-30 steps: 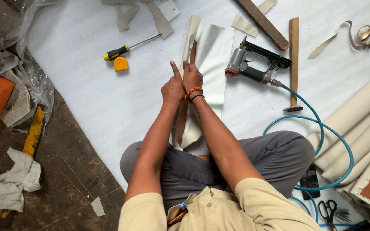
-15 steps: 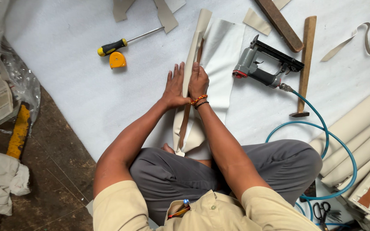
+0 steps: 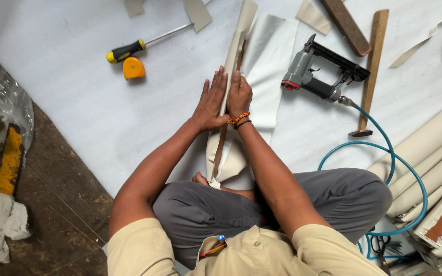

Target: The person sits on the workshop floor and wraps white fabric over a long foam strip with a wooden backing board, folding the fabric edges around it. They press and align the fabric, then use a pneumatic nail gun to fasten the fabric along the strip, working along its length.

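Person sits cross-legged on a white sheet [image 3: 78,102], both hands pressed side by side on a long wooden strip [image 3: 222,145] wrapped in cream fabric [image 3: 231,56]. The strip runs from the lap toward 12 o'clock. Left hand [image 3: 212,99] lies flat, fingers straight and slightly spread, palm on the fabric along the strip's left edge. Right hand [image 3: 239,93] presses down just beside it, fingers together, closed around nothing. Judged progress: the fabric is folded over the strip along most of its length, but bare wood shows below the wrists and the loose end near the knee hangs open, so the wrap looks laid and smoothed, not fastened. No staples can be made out. Stapler [image 3: 323,69] lies untouched at 2 o'clock of the hands, its blue hose [image 3: 410,168] looping toward 4 o'clock. Hammer [image 3: 370,71] rests beyond it; screwdriver [image 3: 139,45] and orange tape measure [image 3: 133,68] sit at 10 o'clock. Finished-looking covered rolls [image 3: 425,153] are stacked at 3 to 4 o'clock.
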A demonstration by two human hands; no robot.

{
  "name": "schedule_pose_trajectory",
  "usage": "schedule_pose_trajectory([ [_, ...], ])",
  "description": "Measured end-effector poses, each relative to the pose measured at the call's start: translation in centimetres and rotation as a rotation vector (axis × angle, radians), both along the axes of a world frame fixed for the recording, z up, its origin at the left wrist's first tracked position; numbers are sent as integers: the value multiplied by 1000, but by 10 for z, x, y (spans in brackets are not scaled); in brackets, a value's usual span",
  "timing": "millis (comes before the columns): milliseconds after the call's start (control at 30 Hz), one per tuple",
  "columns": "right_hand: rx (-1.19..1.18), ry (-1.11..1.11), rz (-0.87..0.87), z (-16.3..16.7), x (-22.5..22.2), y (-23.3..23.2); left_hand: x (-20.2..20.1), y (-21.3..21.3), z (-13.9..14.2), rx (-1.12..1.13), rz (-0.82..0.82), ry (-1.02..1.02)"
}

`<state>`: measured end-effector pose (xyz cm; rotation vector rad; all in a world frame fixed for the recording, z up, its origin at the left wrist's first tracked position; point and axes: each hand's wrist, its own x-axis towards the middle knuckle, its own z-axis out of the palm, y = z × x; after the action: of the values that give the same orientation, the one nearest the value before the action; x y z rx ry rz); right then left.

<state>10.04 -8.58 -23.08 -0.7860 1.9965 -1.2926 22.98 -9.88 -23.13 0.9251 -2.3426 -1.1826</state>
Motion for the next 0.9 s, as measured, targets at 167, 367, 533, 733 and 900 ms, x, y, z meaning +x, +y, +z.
schedule_pose_trajectory([
  [167, 61, -10, 12, 22, 2, -5, -4, -5, 29, -81, -4, -326],
  [367, 184, -2, 67, 40, 2, -9, -12, -3, 68, -52, 19, -719],
  [533, 115, -291, 290, 36, -31, -4, -18, 0, 85, 87, 46, -696],
  [733, 117, 898, 395, 59, -193, 46, -16, -4, 80, 124, 51, -779],
  [900, 447, 1041, 757, 69, -254, 59, -14, -5, 76, 125, 34, -763],
])
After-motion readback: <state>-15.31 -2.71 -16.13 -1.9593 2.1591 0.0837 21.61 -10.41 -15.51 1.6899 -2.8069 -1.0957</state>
